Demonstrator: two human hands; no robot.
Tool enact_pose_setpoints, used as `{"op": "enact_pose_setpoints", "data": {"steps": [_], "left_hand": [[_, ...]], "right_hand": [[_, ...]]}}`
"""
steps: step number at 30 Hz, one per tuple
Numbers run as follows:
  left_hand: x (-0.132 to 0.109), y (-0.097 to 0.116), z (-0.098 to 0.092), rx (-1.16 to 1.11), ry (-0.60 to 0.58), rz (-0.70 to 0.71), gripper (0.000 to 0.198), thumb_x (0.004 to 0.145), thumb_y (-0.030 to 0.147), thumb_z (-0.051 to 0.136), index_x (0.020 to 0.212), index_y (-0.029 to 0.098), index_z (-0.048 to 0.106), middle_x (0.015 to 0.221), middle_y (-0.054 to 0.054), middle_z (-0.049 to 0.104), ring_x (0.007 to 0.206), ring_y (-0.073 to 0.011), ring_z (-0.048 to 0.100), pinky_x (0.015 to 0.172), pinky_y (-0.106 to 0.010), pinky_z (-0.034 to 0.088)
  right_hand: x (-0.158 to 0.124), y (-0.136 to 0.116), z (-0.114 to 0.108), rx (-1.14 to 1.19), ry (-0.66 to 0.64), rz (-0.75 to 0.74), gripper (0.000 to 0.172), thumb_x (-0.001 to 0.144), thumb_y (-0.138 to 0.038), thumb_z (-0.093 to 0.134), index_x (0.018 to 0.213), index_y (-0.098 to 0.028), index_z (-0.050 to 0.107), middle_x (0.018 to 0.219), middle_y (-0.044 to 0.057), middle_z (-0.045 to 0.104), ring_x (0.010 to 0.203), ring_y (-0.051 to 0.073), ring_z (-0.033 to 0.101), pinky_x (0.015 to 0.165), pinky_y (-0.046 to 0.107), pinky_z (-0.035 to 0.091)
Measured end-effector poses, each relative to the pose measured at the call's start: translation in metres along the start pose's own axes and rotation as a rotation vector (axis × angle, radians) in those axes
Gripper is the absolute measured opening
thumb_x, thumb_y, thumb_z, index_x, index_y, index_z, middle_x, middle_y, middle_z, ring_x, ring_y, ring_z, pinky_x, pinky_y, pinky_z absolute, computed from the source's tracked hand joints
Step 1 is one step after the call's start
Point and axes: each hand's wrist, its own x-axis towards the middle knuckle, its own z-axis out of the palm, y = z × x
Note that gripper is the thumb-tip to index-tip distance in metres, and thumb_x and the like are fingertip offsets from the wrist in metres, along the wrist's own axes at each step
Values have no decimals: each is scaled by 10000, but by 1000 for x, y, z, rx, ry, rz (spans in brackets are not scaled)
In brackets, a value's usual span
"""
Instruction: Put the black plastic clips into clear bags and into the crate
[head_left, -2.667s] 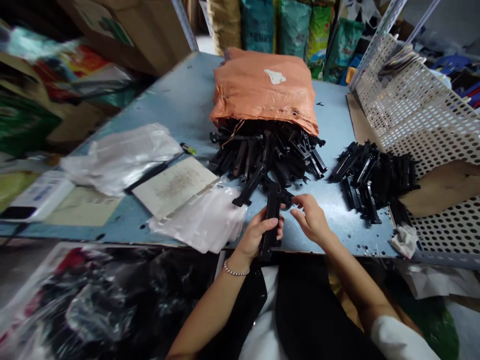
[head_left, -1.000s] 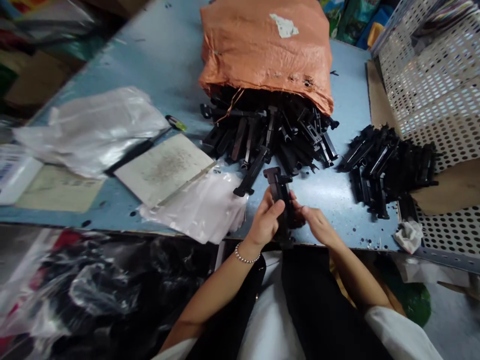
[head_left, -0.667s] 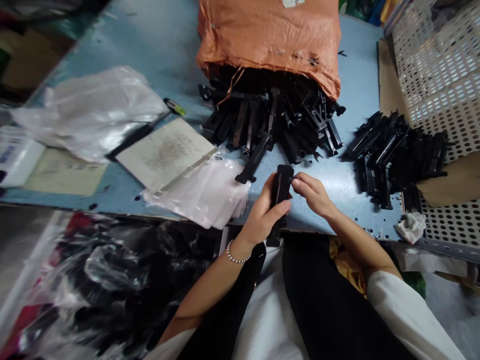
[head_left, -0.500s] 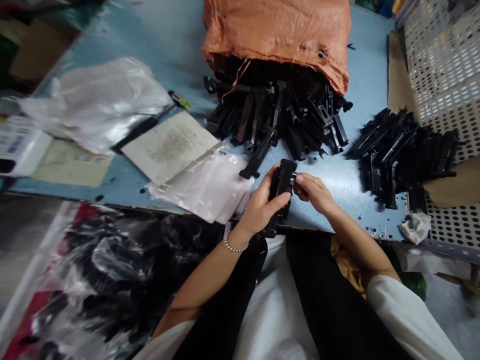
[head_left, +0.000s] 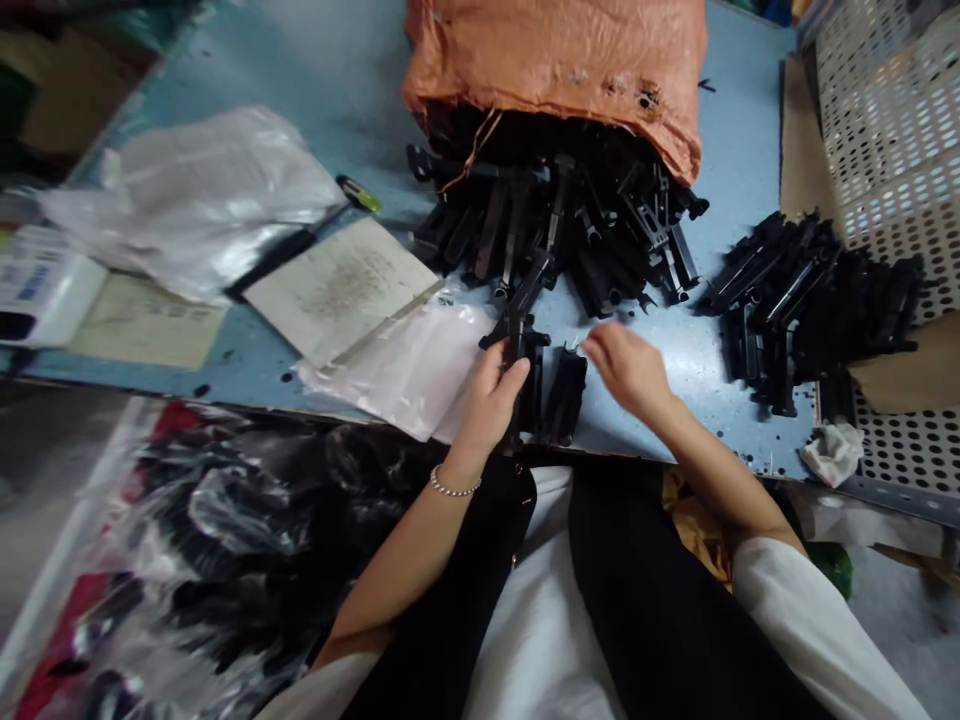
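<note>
My left hand (head_left: pixel 487 395) is shut around a black plastic part (head_left: pixel 523 375), whose forked end sticks out above my fingers. A second black plastic part (head_left: pixel 564 396) lies on the blue table just to the right of that hand. My right hand (head_left: pixel 626 370) is open and holds nothing, with its fingertips a little above the second part. Further up, a heap of similar black parts (head_left: pixel 555 235) spills from the mouth of an orange woven sack (head_left: pixel 555 70). A second heap of black parts (head_left: pixel 810 305) lies to the right.
Translucent plastic bags (head_left: pixel 202 205) and a sheet of card (head_left: pixel 341 290) lie on the blue table (head_left: pixel 337 90) at left. A perforated metal panel (head_left: pixel 892 130) and a rag (head_left: pixel 831 452) are at right. Black plastic bags (head_left: pixel 225 530) sit below the table edge.
The object held by both hands is now two parts, one in my left hand and one on the table. My right hand has let go and moved up and right.
</note>
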Motion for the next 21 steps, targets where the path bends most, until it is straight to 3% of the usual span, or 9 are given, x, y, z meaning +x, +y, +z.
{"op": "enact_pose_setpoints", "data": {"steps": [2,4,6,8,11,14,16,18,21], "left_hand": [[3,-14,4,168,-38,14,403,963,417,519,1294,201,600,1278,-107,672,1231,-279,604,1102,-476,458],[5,-25,14,291,-56,49,401,972,364,490,1311,183,603,1309,-134,642,1264,-285,577,1138,-499,418],[4,-32,24,382,-20,121,420,961,339,506,1336,171,592,1358,-154,587,1310,-288,534,1176,-507,373],[2,-32,30,411,14,168,444,947,358,540,1350,176,585,1374,-157,553,1336,-291,501,1191,-511,349],[-1,-17,39,247,-1,174,487,950,429,552,1378,198,548,1381,-149,543,1295,-273,530,1164,-499,381],[3,10,53,-182,-66,112,597,911,495,610,1422,230,451,1413,-139,535,1200,-229,604,1070,-436,479],[7,29,61,-455,-120,7,586,888,504,633,1373,232,448,1310,-114,609,1041,-194,671,935,-376,552],[9,43,62,-592,-195,-111,492,885,482,631,1271,210,496,1064,-62,689,836,-162,689,778,-318,575],[2,57,51,-634,-310,-207,426,863,440,648,1190,192,533,775,2,669,661,-151,657,595,-260,535]], "right_hand": [[29,11,1,-114,36,234,432,1060,-464,345,1242,-140,564,1185,172,653,1021,269,612,708,295,416],[53,23,5,-171,-16,357,406,1044,-402,395,1268,-106,560,1238,210,636,1064,307,616,746,314,431],[64,37,7,-127,-78,425,350,1036,-331,387,1203,-112,604,1152,189,679,995,290,644,768,321,437],[58,51,4,29,-95,454,359,1039,-303,335,1092,-139,650,978,131,715,879,250,657,756,316,442],[18,56,-4,291,5,395,451,1048,-343,266,977,-166,674,769,69,677,744,211,632,695,301,451],[-35,34,-9,254,221,236,397,1028,-434,376,1162,-174,645,888,90,696,777,218,631,679,309,460],[-60,16,-12,220,195,13,430,1012,-479,436,1231,-159,621,934,116,697,800,229,633,688,324,474],[-69,6,-17,283,132,-170,438,1030,-493,405,1223,-163,619,889,96,687,774,214,628,698,326,487],[-56,14,-28,299,223,-147,423,1064,-471,321,1195,-188,606,851,65,660,775,201,607,735,330,484]]}}
